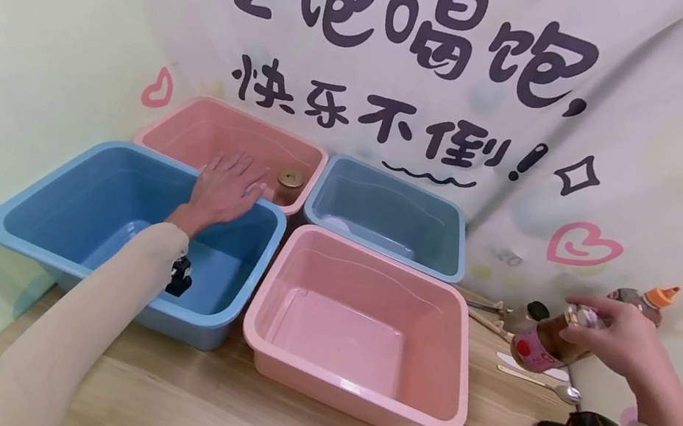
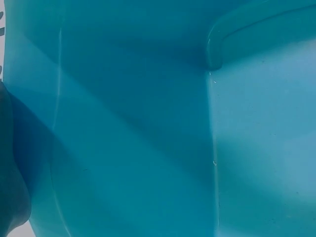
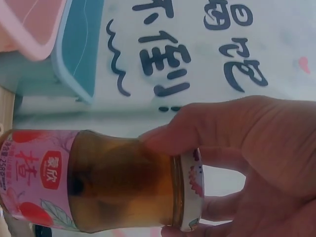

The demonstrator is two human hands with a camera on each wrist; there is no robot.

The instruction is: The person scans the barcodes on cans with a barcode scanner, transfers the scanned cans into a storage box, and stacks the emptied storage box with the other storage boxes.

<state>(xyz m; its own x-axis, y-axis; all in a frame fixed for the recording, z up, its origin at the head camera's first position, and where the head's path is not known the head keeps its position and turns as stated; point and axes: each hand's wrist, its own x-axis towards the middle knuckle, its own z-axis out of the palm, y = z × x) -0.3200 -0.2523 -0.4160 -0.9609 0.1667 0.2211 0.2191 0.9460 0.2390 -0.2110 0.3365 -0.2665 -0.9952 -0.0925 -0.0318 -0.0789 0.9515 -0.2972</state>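
Note:
My right hand (image 1: 625, 344) grips a glass jar (image 1: 540, 346) near its lid and holds it tilted above the right side of the table. In the right wrist view the jar (image 3: 123, 182) has a pink label with red fruit, amber contents and a white patterned lid (image 3: 191, 190); my thumb presses the glass just below the lid. My left hand (image 1: 226, 186) lies over the far rim of the large blue tub (image 1: 134, 225), fingers extended toward the back pink tub (image 1: 221, 127). A gold-topped can (image 1: 290, 179) stands in that pink tub beside those fingers.
A front pink tub (image 1: 353, 394) and a back blue-grey tub (image 1: 391, 213) stand side by side with the others. On the right are an orange-capped bottle (image 1: 646, 300), a dark-lidded container (image 1: 529, 316) and a spoon (image 1: 555, 388). A printed cloth (image 1: 519, 189) hangs behind.

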